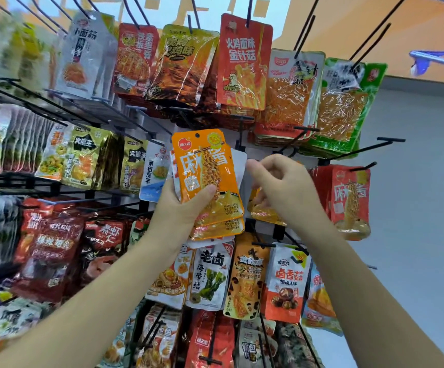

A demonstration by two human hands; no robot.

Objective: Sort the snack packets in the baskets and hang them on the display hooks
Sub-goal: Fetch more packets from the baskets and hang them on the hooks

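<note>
Stack of orange packets sat in my left hand, held up in front of the middle row of the display rack. Thumb lay across the front of the top packet and fingers were wrapped behind. At least two packets were fanned at the bottom edge. The hang hole of the top one was clear at the upper edge and not on any hook.

My right hand was just beside the stack, fingers curled, in front of another orange packet. I could not tell whether I was pinching that packet or whether it hung on its own, because the hand hid its top.

Red packets of the same design hung on the next hook to the right. Above them a bare hook stuck out. A seaweed packet and a mushroom packet hung in the row below.

Judgement on the step: feed the orange ones on singly.
- Peel one packet off the front of the stack with the right hand.
- Grip it near the top so the hole stays open to view.
- Line the hole up with the hook tip, then slide it straight back.
- Keep the print facing out, and keep the orange ones beside the red.

Risk: the foil looked slick, so the fanned stack could slip if the thumb eased off.
</note>
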